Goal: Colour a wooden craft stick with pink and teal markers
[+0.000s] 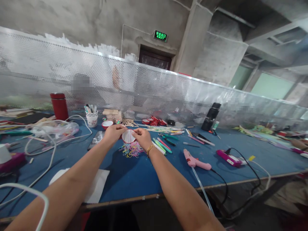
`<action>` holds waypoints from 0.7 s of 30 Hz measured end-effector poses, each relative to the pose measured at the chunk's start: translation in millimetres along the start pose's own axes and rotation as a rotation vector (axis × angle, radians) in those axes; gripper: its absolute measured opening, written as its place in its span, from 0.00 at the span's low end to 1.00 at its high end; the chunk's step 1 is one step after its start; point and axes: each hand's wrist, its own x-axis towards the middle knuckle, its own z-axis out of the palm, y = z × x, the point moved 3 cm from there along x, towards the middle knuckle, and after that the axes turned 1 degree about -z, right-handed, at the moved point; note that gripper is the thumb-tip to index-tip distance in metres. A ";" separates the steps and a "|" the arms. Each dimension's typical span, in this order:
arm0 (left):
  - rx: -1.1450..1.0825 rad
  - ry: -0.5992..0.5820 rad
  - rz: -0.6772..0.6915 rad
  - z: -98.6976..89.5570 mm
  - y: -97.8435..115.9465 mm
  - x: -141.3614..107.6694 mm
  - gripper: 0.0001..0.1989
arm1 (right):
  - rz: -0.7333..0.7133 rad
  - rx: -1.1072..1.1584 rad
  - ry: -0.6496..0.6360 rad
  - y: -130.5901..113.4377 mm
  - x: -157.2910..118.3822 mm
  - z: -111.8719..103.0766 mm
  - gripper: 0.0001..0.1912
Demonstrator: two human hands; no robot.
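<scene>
Above the middle of the blue table, a small round white disc with a red rim [128, 136] is held up between my two hands. My left hand [114, 134] pinches it at its left edge, and my right hand [143, 138], below which a gold bracelet shows, pinches the right edge. Faint lines cross the white face. A tangle of thin pastel-coloured loops [131, 149] lies on the table just beneath it. Several capped markers [163, 145] rest beside my right hand. Near my left hand are a red-rimmed round dish [107, 123] and a dark phone [96, 140].
A pink glue gun [196, 161] lies right, its glue stick past the table edge. Nearby sits a purple power strip [228, 158]. White cables [51, 160] loop at left. A red flask [59, 106], pen cup [91, 118], red pieces [154, 121] and black bottle [211, 117] line the back.
</scene>
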 end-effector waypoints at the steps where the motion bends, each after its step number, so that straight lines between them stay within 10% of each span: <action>1: 0.002 0.004 -0.003 0.2 0.2 -0.2 0.11 | 0.010 0.015 0.001 1.4 0.4 0.3 0.09; 13: 0.000 0.018 -0.027 2.5 3.8 -3.1 0.09 | 0.063 0.065 0.028 8.9 2.9 0.1 0.10; 21: 0.048 -0.313 0.178 14.4 7.1 -3.2 0.20 | 0.171 0.013 0.217 20.7 15.2 -21.3 0.12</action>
